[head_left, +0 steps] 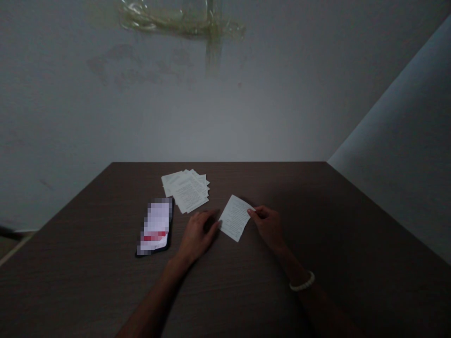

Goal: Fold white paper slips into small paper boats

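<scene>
A small printed paper slip (235, 219) is held at a slant above or on the dark tabletop; which of the two I cannot tell. My right hand (269, 225) pinches its right corner between thumb and fingers. At the slip's left corner is my left hand (199, 236), its thumb tip at or touching the edge, with a gap between thumb and bent fingers. Beyond the left hand lies a loose, fanned pile of similar printed slips (190, 192), overlapping one another.
A phone (155, 227) with a lit, pixelated screen lies left of my left hand. The brown wooden table (225, 291) meets a grey wall (282, 112) at its far edge. Yellowed tape (183, 28) sticks to the wall. A pale slanting surface (405, 141) rises along the right.
</scene>
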Demonstrator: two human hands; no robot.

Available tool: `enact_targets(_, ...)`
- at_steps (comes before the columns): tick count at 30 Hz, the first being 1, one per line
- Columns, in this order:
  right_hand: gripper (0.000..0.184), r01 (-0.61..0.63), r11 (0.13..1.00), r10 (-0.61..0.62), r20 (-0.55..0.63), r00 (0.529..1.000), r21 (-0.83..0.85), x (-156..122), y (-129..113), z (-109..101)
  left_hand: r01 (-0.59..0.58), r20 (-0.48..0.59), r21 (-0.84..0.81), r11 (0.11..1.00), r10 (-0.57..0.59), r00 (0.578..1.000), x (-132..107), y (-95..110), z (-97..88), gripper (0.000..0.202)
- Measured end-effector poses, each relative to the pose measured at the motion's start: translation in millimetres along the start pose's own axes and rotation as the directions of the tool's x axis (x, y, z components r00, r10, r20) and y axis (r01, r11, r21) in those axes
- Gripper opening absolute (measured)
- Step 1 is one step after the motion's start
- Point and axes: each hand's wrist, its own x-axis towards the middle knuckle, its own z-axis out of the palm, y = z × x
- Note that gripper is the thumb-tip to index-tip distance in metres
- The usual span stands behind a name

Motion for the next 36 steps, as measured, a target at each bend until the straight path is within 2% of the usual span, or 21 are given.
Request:
enact_targets(2, 0.02, -0.023, 0.999, 0.024, -0.025, 0.999, 0.037, 0.3, 0.4, 0.0, 0.027, 0.003, -0.034, 0.999, -0.027, 1.0, 1.5, 3.0, -3.3, 0.03)
enact_targets(6, 0.025, -0.029, 0.997, 0.034, -0.06, 0.998, 0.072, 0.7, 2.1, 0.0, 0.17, 0.01, -0.12, 0.978, -0.17, 0.985, 1.5, 7.5, -5.5, 0.033)
enact_targets(12, 0.027, -0.046, 0.99, 0.056, -0.073, 0.996, 0.134, -0.3, 0.8, 2.9, 0.31, 0.049, -0.354, 0.882, -0.313, 0.948, 0.7, 13.0, -1.5, 0.03)
enact_targets(16, 0.026, -0.032, 0.992, 0.037, -0.044, 0.998, 0.123, -1.8, -3.1, 2.8, 0.337, 0.027, -0.449, 0.828, -0.365, 0.931, 2.3, 16.3, -1.6, 0.027)
enact_targets(21, 0.022, 0.052, 0.998, -0.052, 0.0, 0.999, 0.034, -4.9, -6.5, -0.2, 0.343, -0.05, -0.501, 0.795, -0.422, 0.905, 3.5, 16.6, -2.3, 0.027)
enact_targets(25, 0.022, 0.082, 0.997, -0.082, 0.021, 0.996, 0.003, -6.5, -6.9, -0.3, 0.342, -0.046, -0.518, 0.784, -0.425, 0.904, 4.1, 17.9, -3.9, 0.027)
enact_targets(31, 0.019, 0.081, 0.994, -0.081, 0.011, 0.997, -0.068, -6.9, -7.7, 0.3, 0.359, -0.044, -0.53, 0.768, -0.448, 0.893, 4.0, 18.5, -4.6, 0.03)
enact_targets(36, 0.022, 0.018, 0.999, -0.018, -0.002, 1.0, -0.048, -6.3, -6.9, 0.2, 0.389, -0.011, -0.558, 0.733, -0.475, 0.88, 4.1, 18.5, -4.4, 0.033)
